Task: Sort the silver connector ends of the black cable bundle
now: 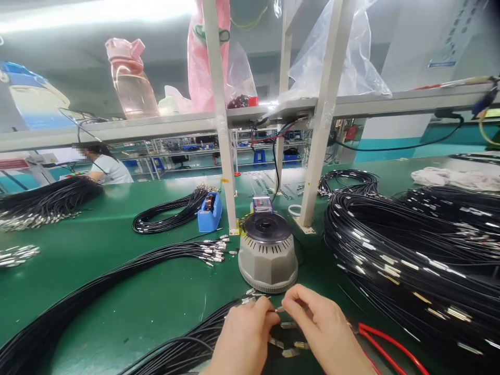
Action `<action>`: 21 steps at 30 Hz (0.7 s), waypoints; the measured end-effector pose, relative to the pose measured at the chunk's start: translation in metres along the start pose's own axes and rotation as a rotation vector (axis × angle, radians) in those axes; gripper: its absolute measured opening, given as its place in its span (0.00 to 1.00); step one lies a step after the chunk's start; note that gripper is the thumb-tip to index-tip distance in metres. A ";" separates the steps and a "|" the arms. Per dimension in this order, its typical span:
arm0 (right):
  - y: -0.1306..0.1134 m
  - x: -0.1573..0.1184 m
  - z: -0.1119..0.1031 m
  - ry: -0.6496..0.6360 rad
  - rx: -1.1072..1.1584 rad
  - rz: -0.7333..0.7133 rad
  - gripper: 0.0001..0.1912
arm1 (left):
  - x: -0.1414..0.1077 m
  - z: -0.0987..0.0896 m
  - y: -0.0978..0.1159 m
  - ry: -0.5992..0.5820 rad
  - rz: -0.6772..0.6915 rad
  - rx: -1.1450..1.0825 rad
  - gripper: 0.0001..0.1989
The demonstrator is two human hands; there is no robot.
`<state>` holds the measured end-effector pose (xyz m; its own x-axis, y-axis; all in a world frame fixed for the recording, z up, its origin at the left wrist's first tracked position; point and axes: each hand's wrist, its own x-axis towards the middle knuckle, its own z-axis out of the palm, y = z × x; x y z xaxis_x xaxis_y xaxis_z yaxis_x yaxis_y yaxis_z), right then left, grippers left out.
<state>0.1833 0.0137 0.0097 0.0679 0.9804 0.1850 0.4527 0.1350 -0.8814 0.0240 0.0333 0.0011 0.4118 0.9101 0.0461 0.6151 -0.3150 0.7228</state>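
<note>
Black wire bundle [183, 344] lies at six o'clock on the green worktop [128, 307]; my left hand [242, 341] and right hand [324, 328] pinch one metal terminal [279, 309] between pressed fingers, with a grey round machine [267, 255] at twelve o'clock.

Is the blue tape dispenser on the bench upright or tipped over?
Upright: the blue tape dispenser stands on its base on the green bench.
</note>
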 end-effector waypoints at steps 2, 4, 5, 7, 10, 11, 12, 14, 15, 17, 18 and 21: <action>-0.010 0.007 -0.002 0.026 0.037 -0.020 0.14 | -0.001 0.000 -0.007 -0.040 -0.027 -0.132 0.12; -0.023 0.018 0.000 0.034 0.112 -0.025 0.09 | -0.003 0.002 -0.012 -0.104 -0.027 -0.245 0.12; -0.029 0.025 0.004 0.024 0.166 -0.012 0.08 | -0.003 0.003 -0.013 -0.129 -0.014 -0.280 0.11; -0.042 0.038 0.020 -0.025 0.318 0.051 0.12 | -0.004 0.005 -0.013 -0.164 0.039 -0.316 0.07; -0.060 0.055 0.056 -0.100 0.626 0.190 0.14 | -0.007 0.004 -0.010 -0.206 0.138 -0.427 0.03; -0.065 0.061 0.068 -0.090 0.728 0.225 0.15 | -0.008 0.002 -0.009 -0.215 0.154 -0.471 0.04; -0.070 0.066 0.078 -0.064 0.822 0.254 0.16 | -0.010 0.000 -0.007 -0.217 0.159 -0.507 0.06; -0.078 0.075 0.091 0.006 0.974 0.304 0.16 | -0.015 -0.004 -0.006 -0.199 0.145 -0.538 0.10; -0.081 0.080 0.095 0.034 1.031 0.329 0.16 | -0.017 -0.006 -0.006 -0.187 0.139 -0.544 0.11; -0.084 0.088 0.097 0.061 1.108 0.382 0.15 | -0.020 -0.008 -0.006 -0.165 0.130 -0.569 0.12; -0.084 0.091 0.097 0.065 1.130 0.407 0.14 | -0.020 -0.008 -0.006 -0.153 0.126 -0.584 0.11; -0.088 0.093 0.097 0.069 1.155 0.475 0.13 | -0.011 -0.003 -0.007 -0.110 0.111 -0.640 0.12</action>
<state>0.0634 0.1071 0.0621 0.0732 0.9618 -0.2638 -0.6707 -0.1482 -0.7267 0.0133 0.0267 -0.0028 0.5373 0.8377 0.0977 0.0575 -0.1520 0.9867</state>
